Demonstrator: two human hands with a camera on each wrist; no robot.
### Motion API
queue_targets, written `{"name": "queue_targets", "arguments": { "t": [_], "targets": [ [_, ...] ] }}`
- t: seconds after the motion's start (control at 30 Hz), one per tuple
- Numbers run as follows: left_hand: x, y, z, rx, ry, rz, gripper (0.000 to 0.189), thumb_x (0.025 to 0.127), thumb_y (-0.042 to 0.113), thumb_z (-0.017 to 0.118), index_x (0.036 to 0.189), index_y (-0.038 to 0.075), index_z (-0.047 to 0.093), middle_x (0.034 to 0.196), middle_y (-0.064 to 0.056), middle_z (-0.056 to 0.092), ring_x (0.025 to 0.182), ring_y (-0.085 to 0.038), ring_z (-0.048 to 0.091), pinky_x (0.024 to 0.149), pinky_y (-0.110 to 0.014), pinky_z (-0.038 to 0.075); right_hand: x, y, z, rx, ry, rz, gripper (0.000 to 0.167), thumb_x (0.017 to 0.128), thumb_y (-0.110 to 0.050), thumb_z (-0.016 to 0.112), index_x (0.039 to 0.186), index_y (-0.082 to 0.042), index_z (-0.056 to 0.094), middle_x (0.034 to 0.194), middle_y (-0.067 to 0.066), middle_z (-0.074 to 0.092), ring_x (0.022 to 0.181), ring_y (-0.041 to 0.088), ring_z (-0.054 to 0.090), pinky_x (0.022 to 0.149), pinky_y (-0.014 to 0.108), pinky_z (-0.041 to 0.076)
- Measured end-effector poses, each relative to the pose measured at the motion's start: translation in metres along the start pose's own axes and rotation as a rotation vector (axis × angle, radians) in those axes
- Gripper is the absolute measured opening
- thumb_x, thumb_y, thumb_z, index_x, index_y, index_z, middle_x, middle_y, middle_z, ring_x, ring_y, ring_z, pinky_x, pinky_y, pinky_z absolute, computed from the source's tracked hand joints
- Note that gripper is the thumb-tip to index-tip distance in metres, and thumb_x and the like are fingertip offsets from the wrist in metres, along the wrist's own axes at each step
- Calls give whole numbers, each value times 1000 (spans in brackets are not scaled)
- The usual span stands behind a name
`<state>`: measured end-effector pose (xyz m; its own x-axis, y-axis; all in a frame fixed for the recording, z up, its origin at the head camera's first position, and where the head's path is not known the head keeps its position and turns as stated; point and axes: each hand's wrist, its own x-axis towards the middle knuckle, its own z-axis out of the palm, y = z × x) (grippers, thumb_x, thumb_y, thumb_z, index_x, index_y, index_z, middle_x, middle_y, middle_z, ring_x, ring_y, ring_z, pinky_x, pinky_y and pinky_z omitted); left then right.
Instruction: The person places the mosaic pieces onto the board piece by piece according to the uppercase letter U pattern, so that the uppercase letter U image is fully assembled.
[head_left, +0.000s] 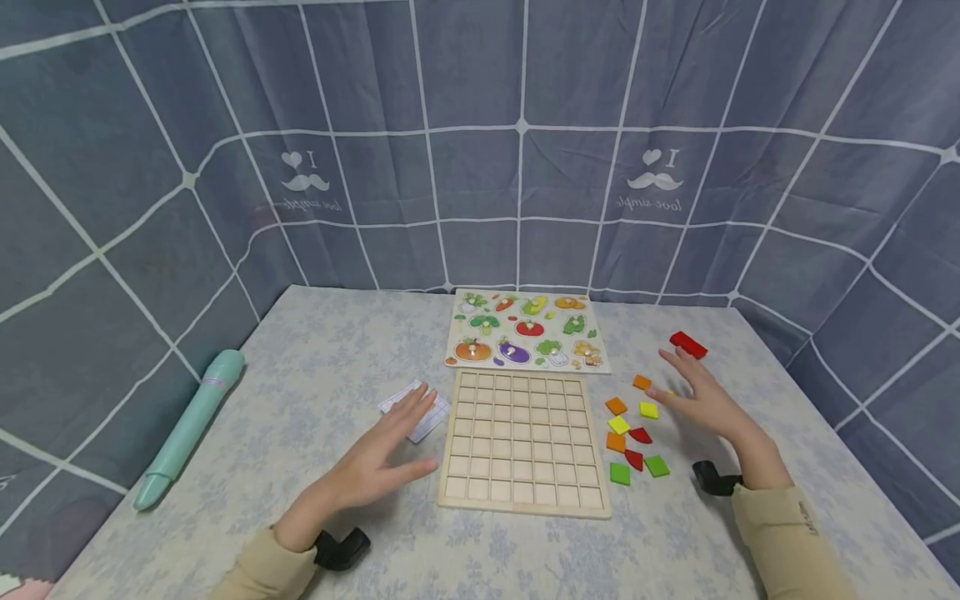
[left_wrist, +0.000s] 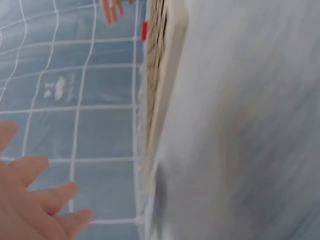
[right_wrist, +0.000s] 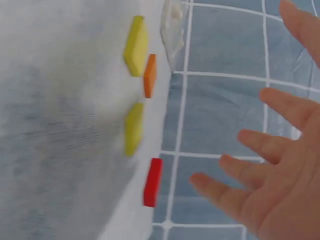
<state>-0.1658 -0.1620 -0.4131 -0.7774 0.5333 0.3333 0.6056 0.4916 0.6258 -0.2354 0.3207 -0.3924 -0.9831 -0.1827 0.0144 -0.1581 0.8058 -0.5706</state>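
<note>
A wooden grid board [head_left: 522, 437] lies flat on the table, all its square cells bare. My left hand [head_left: 390, 446] hovers open just left of it, fingers spread, over a small white card [head_left: 417, 409]. My right hand [head_left: 697, 396] is open to the right of the board, fingers spread [right_wrist: 272, 150], holding nothing. Beside it lie several loose flat tiles: orange [head_left: 616, 406], yellow [head_left: 648, 409], red [head_left: 639, 434] and green [head_left: 619, 473]. A red block [head_left: 687, 343] lies just beyond the right fingertips. The left wrist view shows the board's edge [left_wrist: 162, 75] and my bare fingers [left_wrist: 40, 200].
A vegetable peg puzzle [head_left: 525, 329] lies behind the grid board. A mint-green cylinder [head_left: 191, 425] rests near the table's left edge. Grey checked cloth [head_left: 480, 142] walls in the table on three sides. A floral tablecloth [head_left: 322, 350] covers the top.
</note>
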Motion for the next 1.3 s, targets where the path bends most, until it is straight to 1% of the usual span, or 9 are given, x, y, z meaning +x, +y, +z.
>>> {"name": "queue_targets", "arguments": {
  "t": [0.1, 0.23, 0.37, 0.47, 0.6, 0.73, 0.9, 1.1, 1.3],
  "targets": [
    [0, 0, 10, -120, 9, -12, 73, 92, 29, 61, 151, 20, 19, 156, 4, 14, 142, -27, 14, 108, -58, 20, 2, 7, 1, 70, 29, -6, 84, 87, -39, 65, 149, -3, 21, 151, 29, 10, 134, 50, 12, 98, 72, 20],
    [1, -1, 21, -260, -29, -61, 71, 92, 28, 62, 150, 24, 22, 154, 2, 19, 141, -24, 17, 108, -53, 24, 3, 18, 4, 136, 54, 2, 78, 88, -34, 66, 146, 0, 27, 149, 30, 16, 132, 49, 18, 101, 66, 25],
    [1, -6, 28, -318, -67, -104, 72, 89, 30, 65, 149, 17, 28, 153, -5, 25, 140, -21, 21, 110, -44, 26, 3, 26, 7, 162, 63, 21, 71, 89, -32, 64, 143, 3, 32, 146, 30, 22, 130, 49, 23, 101, 64, 27],
    [0, -11, 32, -304, -92, -103, 70, 88, 30, 67, 145, 7, 35, 151, -13, 29, 139, -25, 25, 110, -36, 27, 2, 34, 10, 164, 67, 22, 68, 89, -32, 64, 140, 4, 36, 143, 30, 29, 129, 48, 26, 101, 64, 28],
    [-1, -15, 34, -275, -147, -106, 65, 85, 33, 69, 139, 4, 45, 149, -15, 32, 137, -30, 27, 109, -31, 28, 2, 43, 13, 172, 61, 38, 68, 89, -33, 65, 139, 4, 38, 141, 30, 32, 128, 48, 30, 101, 63, 29],
    [-1, -16, 34, -237, -194, -110, 60, 83, 36, 71, 132, 6, 55, 146, -12, 38, 137, -30, 28, 109, -39, 29, 4, 49, 19, 170, 60, 90, 71, 88, -36, 66, 140, 3, 37, 140, 31, 34, 125, 49, 34, 100, 62, 32],
    [0, -16, 33, -191, -221, -106, 54, 81, 38, 73, 125, 7, 61, 144, -8, 42, 138, -29, 26, 109, -49, 25, 6, 53, 26, 157, 72, 139, 75, 87, -39, 66, 141, 3, 35, 138, 32, 35, 124, 49, 35, 100, 61, 32],
    [1, -16, 32, -166, -225, -83, 50, 81, 35, 73, 122, 6, 64, 143, -9, 43, 137, -29, 28, 109, -49, 26, 5, 55, 30, 170, 107, 142, 76, 87, -38, 67, 141, 4, 34, 139, 32, 34, 126, 48, 33, 102, 61, 29],
    [1, -17, 32, -181, -235, -90, 49, 82, 35, 72, 121, 6, 64, 144, -9, 42, 138, -28, 27, 109, -48, 26, 5, 60, 33, 164, 125, 143, 76, 86, -39, 67, 141, 4, 35, 138, 31, 35, 125, 47, 34, 103, 59, 29]
  ]
}}
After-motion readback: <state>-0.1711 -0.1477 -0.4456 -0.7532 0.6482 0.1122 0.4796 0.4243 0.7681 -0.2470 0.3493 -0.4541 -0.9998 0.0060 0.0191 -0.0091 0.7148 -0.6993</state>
